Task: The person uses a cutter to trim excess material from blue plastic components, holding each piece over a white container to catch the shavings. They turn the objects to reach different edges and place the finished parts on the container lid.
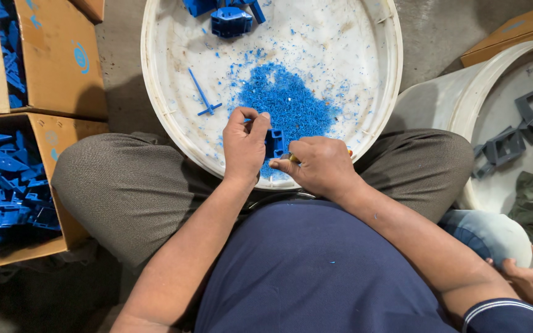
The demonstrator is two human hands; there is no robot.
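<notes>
Bare grey concrete floor (121, 37) underfoot, dusty and scuffed, evenly lit with soft shadow at seven o'clock. Open cardboard boxes (63, 61) stacked at nine and ten o'clock. Second white tub (464, 105) at three o'clock; another cardboard flap (519, 28) at one o'clock.

Brown cardboard boxes (63, 58) with blue marks, left.

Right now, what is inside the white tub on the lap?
The white tub holds a blue shavings pile, a thin blue sprue and blue moulded parts. The hands cover its near edge.
</notes>
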